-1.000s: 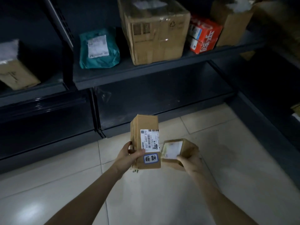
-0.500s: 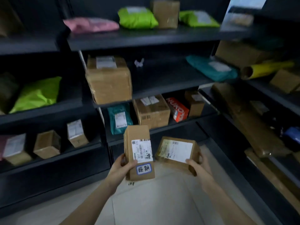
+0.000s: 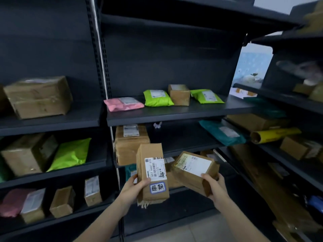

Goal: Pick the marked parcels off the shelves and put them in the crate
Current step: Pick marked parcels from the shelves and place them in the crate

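Observation:
My left hand (image 3: 133, 186) grips a tall brown cardboard parcel (image 3: 151, 158) held upright; it carries a white barcode label and a blue-outlined handwritten sticker (image 3: 157, 187) near its bottom. My right hand (image 3: 214, 186) holds a second, flatter brown parcel (image 3: 190, 173) tilted up to the right, with a large white label on top and my thumb on the label's corner. Both parcels are in front of the dark shelving, side by side and slightly apart. No crate is in view.
Dark metal shelves (image 3: 174, 116) fill the view, with another rack at the right (image 3: 279, 96). They carry brown boxes (image 3: 40, 96), lime green bags (image 3: 157, 98), a pink bag (image 3: 124, 103), teal bags (image 3: 222, 133) and a yellow tube (image 3: 274, 135). Pale floor tiles (image 3: 201, 231) show below.
My view has swung upward from the floor and low shelves to the upper shelves. Both hands keep the same parcels, now raised in front of the middle shelves.

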`<act>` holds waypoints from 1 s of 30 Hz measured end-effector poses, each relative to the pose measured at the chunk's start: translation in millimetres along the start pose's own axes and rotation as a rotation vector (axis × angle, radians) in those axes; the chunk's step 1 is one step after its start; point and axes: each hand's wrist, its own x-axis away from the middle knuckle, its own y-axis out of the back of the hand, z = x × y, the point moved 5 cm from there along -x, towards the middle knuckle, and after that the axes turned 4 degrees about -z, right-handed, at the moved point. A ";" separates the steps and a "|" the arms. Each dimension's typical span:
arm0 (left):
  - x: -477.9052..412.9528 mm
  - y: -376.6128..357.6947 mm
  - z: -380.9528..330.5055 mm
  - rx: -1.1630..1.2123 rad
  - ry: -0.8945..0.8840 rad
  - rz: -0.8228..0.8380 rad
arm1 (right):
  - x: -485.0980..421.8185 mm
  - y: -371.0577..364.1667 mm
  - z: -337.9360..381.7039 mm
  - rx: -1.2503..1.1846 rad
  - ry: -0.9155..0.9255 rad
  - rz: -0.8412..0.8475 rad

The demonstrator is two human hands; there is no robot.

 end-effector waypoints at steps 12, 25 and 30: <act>-105.9 -90.0 -48.5 -0.046 0.039 -0.036 | -146.7 -11.3 66.5 -0.032 -0.024 -0.012; -191.0 -120.4 -40.5 0.012 0.161 -0.161 | -272.8 -67.1 48.8 -0.063 -0.154 -0.127; -210.1 -108.8 -36.6 0.052 0.192 -0.221 | -293.2 -94.1 31.0 -0.043 -0.194 -0.029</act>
